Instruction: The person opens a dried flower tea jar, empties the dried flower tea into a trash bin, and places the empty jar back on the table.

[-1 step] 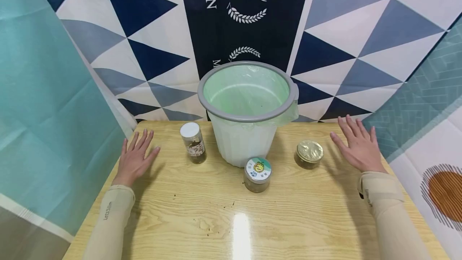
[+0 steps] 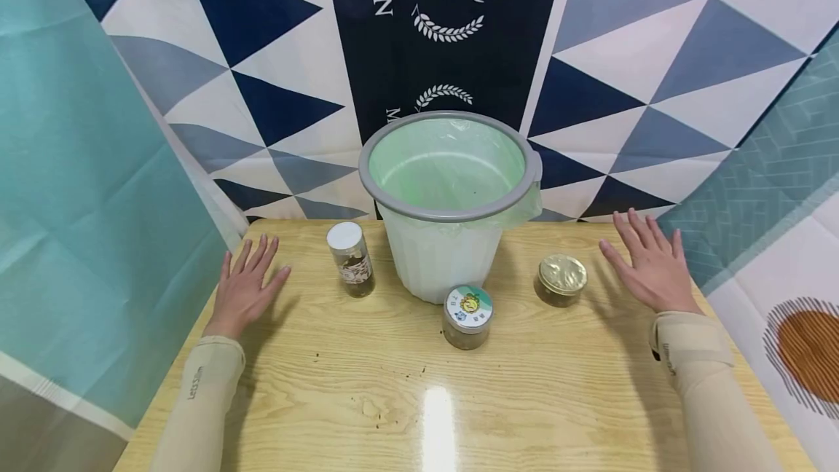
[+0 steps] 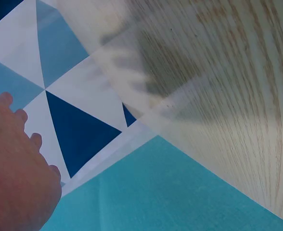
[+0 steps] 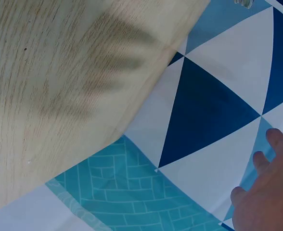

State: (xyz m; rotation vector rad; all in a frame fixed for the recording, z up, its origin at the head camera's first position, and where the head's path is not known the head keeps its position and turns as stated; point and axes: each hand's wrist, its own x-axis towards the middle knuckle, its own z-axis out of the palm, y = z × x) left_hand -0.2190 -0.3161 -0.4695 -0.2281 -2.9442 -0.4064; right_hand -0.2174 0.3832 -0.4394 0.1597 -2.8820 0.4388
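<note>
My left hand [image 2: 245, 290] is held out at the table's left side, fingers spread, holding nothing. A tall clear jar [image 2: 354, 268] with a white lid and dark contents is nearest to it. At the right side my right hand [image 2: 655, 268] also has its fingers spread and holds nothing. Closest to that hand is a low round jar [image 2: 562, 277] with a gold lid. Between the hands stands a white bin [image 2: 440, 250] with a grey rim and a pale green liner. A short jar [image 2: 468, 315] with a cartoon-printed lid sits at its front.
Small dark crumbs lie scattered on the wooden table [image 2: 367, 384]. Patterned cloth [image 2: 282, 57] hangs behind the table, with teal cloth [image 2: 98, 188] along the left side. Shadows of both hands fall on the wood in the wrist views.
</note>
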